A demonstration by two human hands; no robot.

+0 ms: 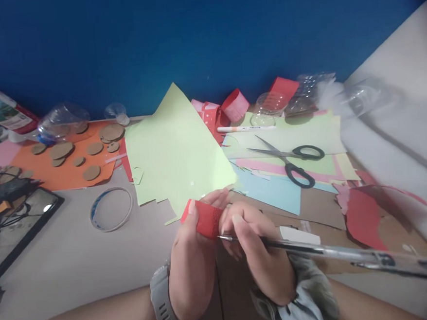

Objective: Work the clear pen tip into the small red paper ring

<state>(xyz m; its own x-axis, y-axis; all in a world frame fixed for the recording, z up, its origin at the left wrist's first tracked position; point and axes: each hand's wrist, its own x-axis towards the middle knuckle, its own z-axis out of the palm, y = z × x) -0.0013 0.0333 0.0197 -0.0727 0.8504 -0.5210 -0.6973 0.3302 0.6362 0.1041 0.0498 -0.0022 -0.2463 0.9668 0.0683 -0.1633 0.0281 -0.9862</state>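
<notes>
Between the thumb and fingers of my left hand (193, 264) is a small piece of red paper (205, 218), with dark marks along its right edge. My right hand (258, 244) is closed around a clear ballpoint pen (315, 250). The pen's metal tip is at the paper's lower right corner; whether it touches cannot be made out. The pen's body slants off toward the lower right. Just beyond both hands lies a large light green paper sheet (176, 148) with a cut lower edge. Black-handled scissors (286, 157) lie spread on coloured sheets to the right.
At left are a tape roll (111, 209), a dark tablet-like device (24, 227), and several cardboard discs (62, 150) on orange paper (46, 179). A white marker (246, 128), red paper loops (235, 106) and clear plastic containers (309, 92) line the blue wall (205, 38).
</notes>
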